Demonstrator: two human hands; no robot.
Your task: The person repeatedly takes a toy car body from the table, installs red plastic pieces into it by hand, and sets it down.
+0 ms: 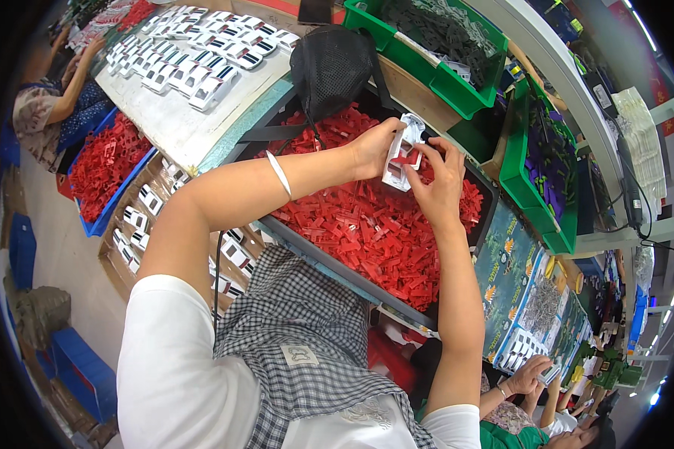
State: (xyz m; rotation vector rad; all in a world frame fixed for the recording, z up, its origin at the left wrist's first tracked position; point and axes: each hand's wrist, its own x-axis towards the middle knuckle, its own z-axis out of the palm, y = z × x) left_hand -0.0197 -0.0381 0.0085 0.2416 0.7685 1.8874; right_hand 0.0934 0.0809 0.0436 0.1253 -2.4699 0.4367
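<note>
Both hands are up over a black tray (484, 217) full of small red pieces (367, 232). The left hand (373, 148) grips a white holder (401, 152) by its side. The right hand (438, 179) pinches a red bit at the front of the holder. A black mesh bag (329, 63) sits just behind.

My bench (236, 131) runs from upper left to lower right. On it, in front of me, sits a black tray (337, 263) heaped with red parts (367, 224). Beside it, to the upper left, lies a white board (165, 120) carrying rows of white pieces (195, 52). Past the tray stand green bins (457, 90) of dark parts. A black mesh bag (333, 63) rests at the tray's far edge.
</note>
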